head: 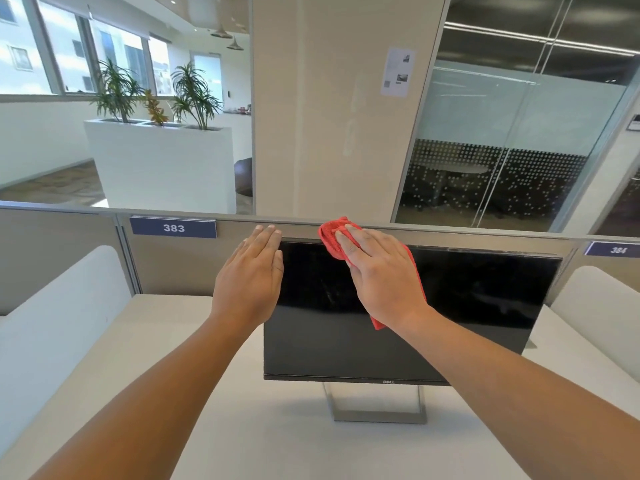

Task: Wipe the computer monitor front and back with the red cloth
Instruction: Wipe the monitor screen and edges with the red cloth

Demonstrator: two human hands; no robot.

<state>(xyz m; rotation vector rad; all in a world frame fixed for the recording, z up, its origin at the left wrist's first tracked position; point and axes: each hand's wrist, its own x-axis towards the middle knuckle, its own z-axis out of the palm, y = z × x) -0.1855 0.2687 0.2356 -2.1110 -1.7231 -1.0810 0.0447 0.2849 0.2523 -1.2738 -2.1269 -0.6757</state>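
Two bare forearms reach in from the lower edge toward the work. Beyond them the pale, smooth table (242, 427) carries a wide, flat black computer monitor (467, 306) on an open silver metal frame stand (377, 410), its back close to the grey partition (86, 265).

The left hand (251, 275) lies flat and open against the monitor's left edge, fingers together and reaching the top corner; it closes on nothing and seems to steady the panel. The right hand (377, 271), also spread flat, presses the soft red woven cloth (332, 239) onto the upper screen, the cloth bunched over the top edge and trailing out below the wrist.

The screen is probably thin, glossy and easily smeared, and the slim stand likely lets it tilt or shift under a hard push, so bracing at the bezel edge suits it. The cloth is limp and light; a flat palm holds it better than a pinch. The front looks under way, and the back can't be seen.
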